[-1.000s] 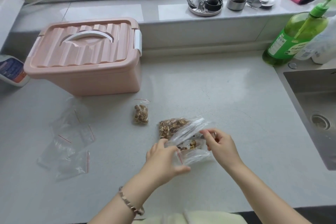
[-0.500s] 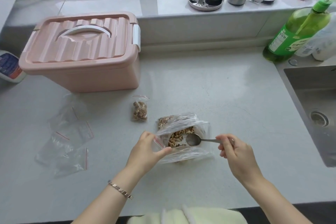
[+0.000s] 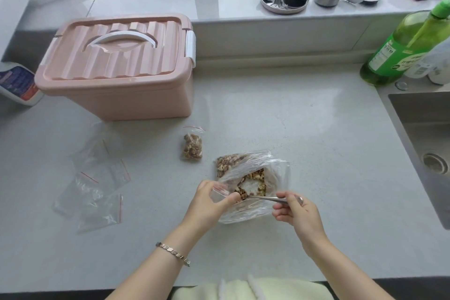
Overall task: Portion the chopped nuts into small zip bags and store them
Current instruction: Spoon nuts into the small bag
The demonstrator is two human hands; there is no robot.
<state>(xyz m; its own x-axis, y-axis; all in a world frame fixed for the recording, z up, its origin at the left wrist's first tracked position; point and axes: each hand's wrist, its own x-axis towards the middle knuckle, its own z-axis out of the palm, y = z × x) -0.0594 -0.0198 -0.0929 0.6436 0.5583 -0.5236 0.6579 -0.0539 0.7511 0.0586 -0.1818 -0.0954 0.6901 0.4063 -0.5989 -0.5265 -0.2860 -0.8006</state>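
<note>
Pinching one bag [image 3: 218,194] (one spoon [image 3: 269,199] gripped)

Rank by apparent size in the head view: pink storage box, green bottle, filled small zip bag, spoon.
1. pink storage box
2. green bottle
3. filled small zip bag and spoon: too alike to rank, the spoon partly hidden.

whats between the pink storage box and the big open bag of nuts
One small zip bag filled with nuts lies there, touching neither the pink storage box nor the big bag, in the head view.
</note>
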